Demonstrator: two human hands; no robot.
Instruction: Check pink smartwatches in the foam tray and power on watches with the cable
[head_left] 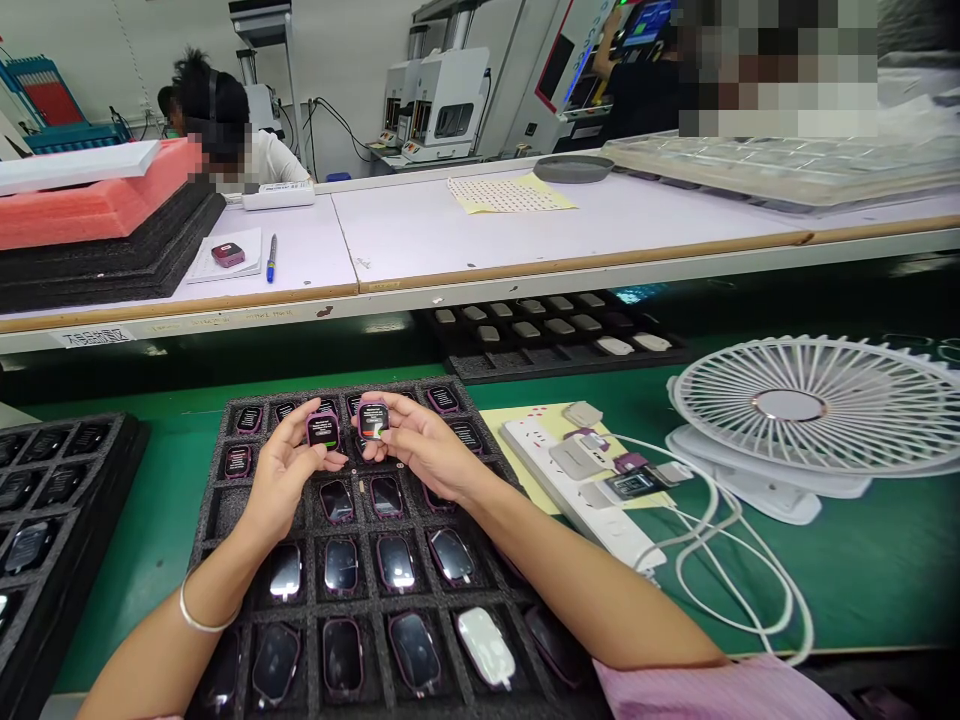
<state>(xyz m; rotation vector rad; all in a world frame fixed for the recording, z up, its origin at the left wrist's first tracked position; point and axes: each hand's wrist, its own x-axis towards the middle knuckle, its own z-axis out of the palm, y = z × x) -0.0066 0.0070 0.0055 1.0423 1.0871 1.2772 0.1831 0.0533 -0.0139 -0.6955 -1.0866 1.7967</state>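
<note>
Nearest to me, the black foam tray (225,500) lies on the green bench, its cells filled with dark-screened devices. Above its far rows I hold my left hand (281,475) with fingers curled, pinching the left watch unit (323,430), screen lit. My right hand (420,445) pinches the right watch unit (373,420) just beside it; both units are clear of the tray. To the right, a white power strip (585,490) carries chargers and cables, near a white fan (810,415). Farther back, a second tray (555,330) sits under the raised shelf (480,270).
</note>
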